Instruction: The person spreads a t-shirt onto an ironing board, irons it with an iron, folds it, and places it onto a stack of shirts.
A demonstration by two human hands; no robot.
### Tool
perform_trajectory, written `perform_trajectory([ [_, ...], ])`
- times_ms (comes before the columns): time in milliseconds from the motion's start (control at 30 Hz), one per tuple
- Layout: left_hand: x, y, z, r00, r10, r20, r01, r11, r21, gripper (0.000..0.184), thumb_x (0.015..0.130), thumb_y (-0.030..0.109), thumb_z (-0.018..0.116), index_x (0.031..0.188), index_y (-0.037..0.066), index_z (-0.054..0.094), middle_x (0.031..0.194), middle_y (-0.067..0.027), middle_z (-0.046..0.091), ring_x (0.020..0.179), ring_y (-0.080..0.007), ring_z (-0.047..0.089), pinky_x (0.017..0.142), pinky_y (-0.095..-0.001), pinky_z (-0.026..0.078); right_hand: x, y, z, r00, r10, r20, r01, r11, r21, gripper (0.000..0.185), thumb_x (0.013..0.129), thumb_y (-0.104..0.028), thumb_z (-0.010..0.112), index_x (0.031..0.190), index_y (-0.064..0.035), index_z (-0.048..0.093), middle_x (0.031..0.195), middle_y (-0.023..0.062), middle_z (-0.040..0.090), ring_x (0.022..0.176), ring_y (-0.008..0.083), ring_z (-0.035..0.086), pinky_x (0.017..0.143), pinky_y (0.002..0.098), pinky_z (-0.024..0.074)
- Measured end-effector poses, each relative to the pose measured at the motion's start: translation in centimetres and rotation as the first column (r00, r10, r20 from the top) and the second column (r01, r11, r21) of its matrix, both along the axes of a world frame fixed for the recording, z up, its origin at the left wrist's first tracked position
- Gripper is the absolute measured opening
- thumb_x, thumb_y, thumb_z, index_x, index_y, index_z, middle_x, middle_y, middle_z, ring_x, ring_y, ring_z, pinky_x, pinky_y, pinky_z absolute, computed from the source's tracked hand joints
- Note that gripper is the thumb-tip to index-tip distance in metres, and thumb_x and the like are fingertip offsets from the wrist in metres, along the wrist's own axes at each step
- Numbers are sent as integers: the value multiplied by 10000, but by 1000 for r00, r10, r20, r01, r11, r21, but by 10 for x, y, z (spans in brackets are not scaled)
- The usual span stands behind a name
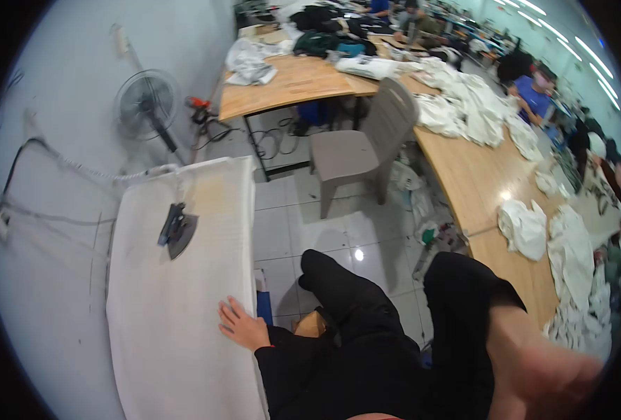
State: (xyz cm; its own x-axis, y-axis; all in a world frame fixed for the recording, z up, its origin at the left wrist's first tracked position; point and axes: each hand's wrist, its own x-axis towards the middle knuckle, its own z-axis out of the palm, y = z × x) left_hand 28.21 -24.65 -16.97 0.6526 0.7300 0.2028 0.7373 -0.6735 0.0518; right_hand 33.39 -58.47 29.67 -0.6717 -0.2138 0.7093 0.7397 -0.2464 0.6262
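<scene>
Left hand (244,325) on board (177,343), iron (180,231) beyond

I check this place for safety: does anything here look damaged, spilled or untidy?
Yes: the white ironing surface has a yellowish patch near the iron, possibly scorched or stained, unlike the paler area around it. Dark cables also lie in loose loops on the floor.

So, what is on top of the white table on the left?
On the white table, a dark iron lies toward the far end, and the left hand rests at the right edge. The surface beneath both is hidden.
</scene>
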Motion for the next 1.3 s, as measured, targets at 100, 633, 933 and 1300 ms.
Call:
perform_trajectory([
  [100, 1, -8, 8, 999, -9, -31, 9, 1000, 0, 1077, 727, 140, 882, 1681, 204, 387, 1748, -100, 390, 1624, -287, 356, 1293, -560, 320, 2, -20, -22, 998, 62, -10, -60, 993, 98, 256, 976, -425, 701, 986, -176, 763, 1001, 25, 744, 1032, 219, 661, 933, 426, 473],
  [633, -8, -5, -29, 969, -112, -221, 159, 965, 208, 1102, 802, 295, 856, 1732, 165, 280, 1715, -201, 381, 1589, -366, 388, 1209, -621, 385, 92, -183, -191, 335, 225, -915, 358, 868, 345, 81, 991, 12, 695, 1028, 77, 727, 910, 144, 766, 767, 212, 723, 752, 340, 598],
  [933, -20, -2, -28, 930, -249, -268, 298, 942, 157, 1083, 860, 227, 858, 1739, 149, 230, 1748, -241, 310, 1601, -443, 352, 1233, -655, 365, 52, -214, -189, 390, 300, -870, 546, 686, 481, 113, 966, -28, 714, 967, 85, 716, 871, 158, 768, 748, 226, 751, 673, 336, 628],
  [1300, -29, -11, -20, 936, -273, -222, 315, 931, 183, 1088, 791, 112, 854, 1722, 177, 296, 1728, -211, 370, 1585, -427, 387, 1260, -588, 369, 63, -213, -189, 383, 369, -847, 498, 689, 526, 145, 960, -79, 688, 942, 63, 710, 881, 158, 770, 782, 248, 754, 715, 395, 620],
])
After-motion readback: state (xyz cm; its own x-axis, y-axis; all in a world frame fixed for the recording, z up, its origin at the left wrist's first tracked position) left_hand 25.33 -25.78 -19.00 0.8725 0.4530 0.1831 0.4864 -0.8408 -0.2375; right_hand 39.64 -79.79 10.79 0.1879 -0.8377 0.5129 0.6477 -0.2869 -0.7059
